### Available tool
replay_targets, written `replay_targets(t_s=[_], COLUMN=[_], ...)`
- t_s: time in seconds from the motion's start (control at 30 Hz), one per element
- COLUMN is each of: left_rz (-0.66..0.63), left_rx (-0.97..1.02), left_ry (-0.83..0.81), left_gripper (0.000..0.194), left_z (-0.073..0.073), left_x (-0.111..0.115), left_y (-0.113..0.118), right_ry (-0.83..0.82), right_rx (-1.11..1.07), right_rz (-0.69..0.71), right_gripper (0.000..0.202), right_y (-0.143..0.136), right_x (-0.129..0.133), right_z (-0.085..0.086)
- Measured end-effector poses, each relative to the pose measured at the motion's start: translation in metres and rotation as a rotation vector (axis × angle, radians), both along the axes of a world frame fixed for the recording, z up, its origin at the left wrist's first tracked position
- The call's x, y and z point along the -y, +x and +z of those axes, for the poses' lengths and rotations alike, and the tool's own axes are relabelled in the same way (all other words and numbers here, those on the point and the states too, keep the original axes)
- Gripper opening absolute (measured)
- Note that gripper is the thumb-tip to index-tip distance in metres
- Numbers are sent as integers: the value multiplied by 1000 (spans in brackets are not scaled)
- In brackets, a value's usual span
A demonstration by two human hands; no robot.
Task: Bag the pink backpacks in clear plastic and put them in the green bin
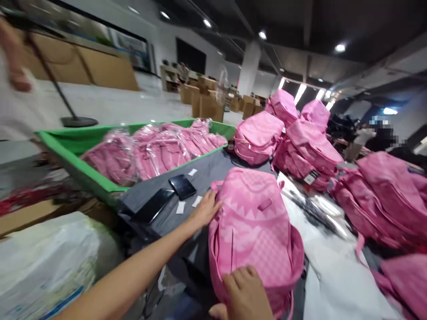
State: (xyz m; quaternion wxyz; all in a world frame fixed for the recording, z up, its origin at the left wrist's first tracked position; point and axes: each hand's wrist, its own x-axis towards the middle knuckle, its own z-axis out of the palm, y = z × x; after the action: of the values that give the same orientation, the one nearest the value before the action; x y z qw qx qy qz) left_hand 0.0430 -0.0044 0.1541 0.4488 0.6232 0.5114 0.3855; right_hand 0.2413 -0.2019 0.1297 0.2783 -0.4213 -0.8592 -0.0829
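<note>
A pink backpack (pixel 256 222) with a pale zigzag band and a small label lies front side up on the dark table before me. My left hand (pixel 206 209) grips its upper left side, close to a strap loop; some fingertips are hidden against the fabric. At the bottom end, my right hand (pixel 247 293) is closed over the lower front, fingers bent and thumb apart at the left. Left of the backpack lie a black phone (pixel 182 186), a larger dark flat device (pixel 154 205) and several small white paper slips (pixel 180 207).
A green-rimmed bin (pixel 96 180) holds several plastic-wrapped pink bags (pixel 160 151). More pink backpacks (pixel 312 146) are piled at the back and right. White plastic bags (pixel 340 266) lie to the right. A large white sack (pixel 50 262) stands lower left. A person (pixel 18 84) is at the far left.
</note>
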Motion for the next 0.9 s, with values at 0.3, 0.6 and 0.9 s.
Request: replay_targets(t_s=[0.3,0.6,0.9], left_rz=[-998,-1110,-976], left_rx=[-948,-1110,-1180], left_ry=[651,604,804], left_gripper=[87,107,40], left_z=[15,-35,-8], left_x=[101,110,132], left_y=[95,97,86], right_ry=[69,309,396], right_rx=[-53,-276,-315], right_rz=[-225,-285,-203], right_gripper=[40,16,17], right_y=[42,-1,2], right_x=[32,42,39], right_z=[3,-36,-62])
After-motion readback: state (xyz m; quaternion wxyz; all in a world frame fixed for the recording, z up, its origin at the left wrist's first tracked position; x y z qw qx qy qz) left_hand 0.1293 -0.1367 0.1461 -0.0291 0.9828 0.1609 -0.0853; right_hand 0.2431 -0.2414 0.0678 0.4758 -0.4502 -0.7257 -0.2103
